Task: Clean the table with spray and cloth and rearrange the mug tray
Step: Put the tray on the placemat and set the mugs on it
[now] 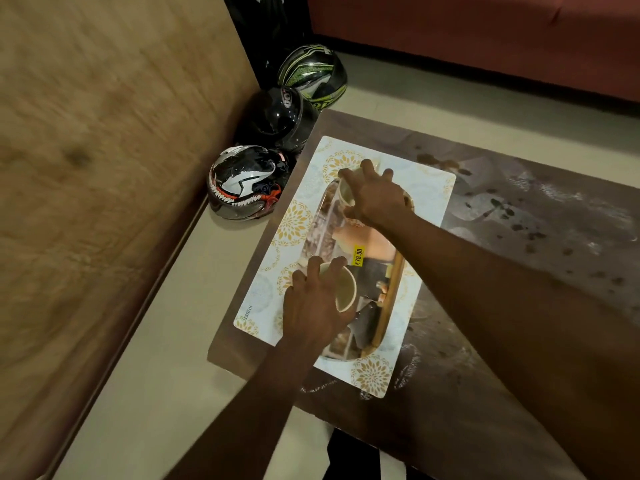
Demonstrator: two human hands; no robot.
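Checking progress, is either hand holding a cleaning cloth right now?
No, the left hand and right hand each grip a cream ceramic mug.

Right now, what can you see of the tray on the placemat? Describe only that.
The tray is oval, with a mirror-like base that reflects its surroundings and a wooden-looking rim visible along its right side. A yellow price sticker sits near its middle. It lies flat on the floral placemat at the table's left end. Two pale mugs are over it, each in a grip: the left hand holds the near mug, the right hand the far mug.
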